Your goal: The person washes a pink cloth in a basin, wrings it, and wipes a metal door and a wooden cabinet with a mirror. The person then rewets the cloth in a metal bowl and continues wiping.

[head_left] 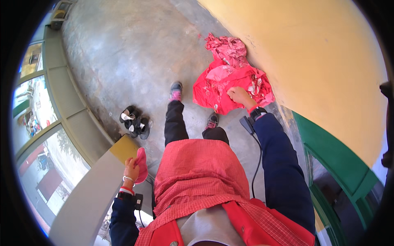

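My left hand is closed around a small, flat pinkish-red piece that looks like cloth, beside the pale ledge on the left. My right hand reaches forward over a heap of red and pink fabric by the yellow wall. Its fingers are curled in, and whether they pinch a bit of that fabric is hidden. Crumpled pink cloth forms the far end of the heap, and whitish scraps show among its folds.
Black shoes stand on the grey concrete floor to the left. A windowed partition runs along the left side. On the right are the yellow wall and a green frame. Cables hang from devices at both my wrists.
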`<state>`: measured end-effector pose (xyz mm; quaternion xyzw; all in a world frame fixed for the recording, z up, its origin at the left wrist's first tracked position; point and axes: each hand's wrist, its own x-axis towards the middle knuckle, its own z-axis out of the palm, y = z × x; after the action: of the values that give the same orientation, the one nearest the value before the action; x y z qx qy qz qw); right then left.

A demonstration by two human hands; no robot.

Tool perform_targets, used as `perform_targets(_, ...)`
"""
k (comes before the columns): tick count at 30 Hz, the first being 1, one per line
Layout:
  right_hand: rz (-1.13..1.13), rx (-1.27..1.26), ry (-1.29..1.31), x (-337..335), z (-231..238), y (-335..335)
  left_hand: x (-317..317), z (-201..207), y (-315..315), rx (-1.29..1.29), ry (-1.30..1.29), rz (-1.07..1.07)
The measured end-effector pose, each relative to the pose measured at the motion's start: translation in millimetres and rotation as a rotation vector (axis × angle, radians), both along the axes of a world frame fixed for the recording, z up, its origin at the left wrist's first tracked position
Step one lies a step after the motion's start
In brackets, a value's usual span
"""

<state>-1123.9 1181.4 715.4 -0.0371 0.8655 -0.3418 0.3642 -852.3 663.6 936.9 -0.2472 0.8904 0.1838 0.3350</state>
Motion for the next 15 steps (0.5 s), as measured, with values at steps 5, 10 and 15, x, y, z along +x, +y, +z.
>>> perform_targets(5,-0.168,0.199,0.217,-122,-148,-45,-101,-82,-55,0.102,-0.092,-0.116)
perform_targets(10,-0.348,0.418,0.342,-191,-284,-77,-146,-98,-107,0.004,-0.221,0.016)
perform_targets(15,-0.425,0.671,0.386,-190,-340,-111,-176,-92,-141,0.033,-0.387,0.175)
